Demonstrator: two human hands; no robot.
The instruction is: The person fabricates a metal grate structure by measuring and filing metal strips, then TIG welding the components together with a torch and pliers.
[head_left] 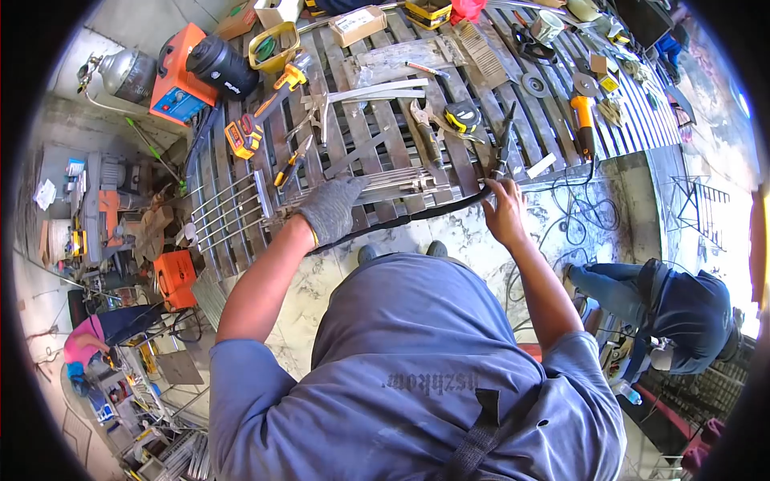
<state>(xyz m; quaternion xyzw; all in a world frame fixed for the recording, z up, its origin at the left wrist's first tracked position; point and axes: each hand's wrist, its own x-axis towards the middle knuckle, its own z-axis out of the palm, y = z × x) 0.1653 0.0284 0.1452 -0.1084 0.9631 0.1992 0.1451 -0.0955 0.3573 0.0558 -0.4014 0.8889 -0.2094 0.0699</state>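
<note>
My left hand, in a grey knitted glove, lies closed over a bundle of thin metal rods at the slatted table's near edge; its fingertips are partly hidden. My bare right hand grips the black cable of a welding torch, close below the handle. The torch points away from me over the slats, and its cable droops left along the table edge, passing under my left forearm. Just beyond the rods are locking pliers, a yellow-black tape measure and orange-handled pliers.
The slatted metal table also bears a yellow cordless tool, an orange angle grinder and a cardboard box. An orange welding machine stands left. Loose cables lie on the floor. Another person bends at the right.
</note>
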